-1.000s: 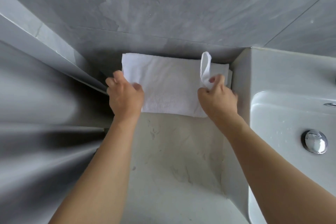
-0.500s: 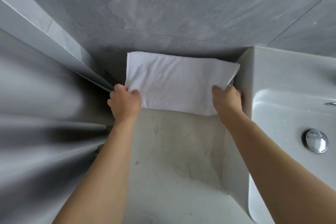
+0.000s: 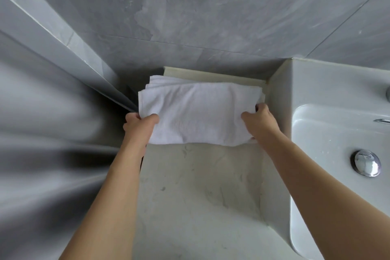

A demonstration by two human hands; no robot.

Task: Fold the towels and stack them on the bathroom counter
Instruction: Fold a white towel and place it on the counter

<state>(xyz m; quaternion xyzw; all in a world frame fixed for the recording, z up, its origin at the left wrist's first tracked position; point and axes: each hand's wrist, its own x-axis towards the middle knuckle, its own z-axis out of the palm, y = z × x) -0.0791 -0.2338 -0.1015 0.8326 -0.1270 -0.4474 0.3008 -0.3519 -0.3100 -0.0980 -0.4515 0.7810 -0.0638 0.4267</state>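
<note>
Both hands [image 3: 141,122] [image 3: 260,122] have lifted the towel stack [image 3: 196,116] nearer

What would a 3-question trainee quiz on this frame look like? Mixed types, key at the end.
1. True or false: the left hand grips the left edge of the white folded terry towels.
2. Multiple choice: where is the round chrome drain plug?
A. On the pale marble counter
B. In the white ceramic sink basin
C. On the grey tiled wall
3. Fill in: the right hand holds the towels at their ____ end, next to the sink's side wall.

Key:
1. True
2. B
3. Right
</note>
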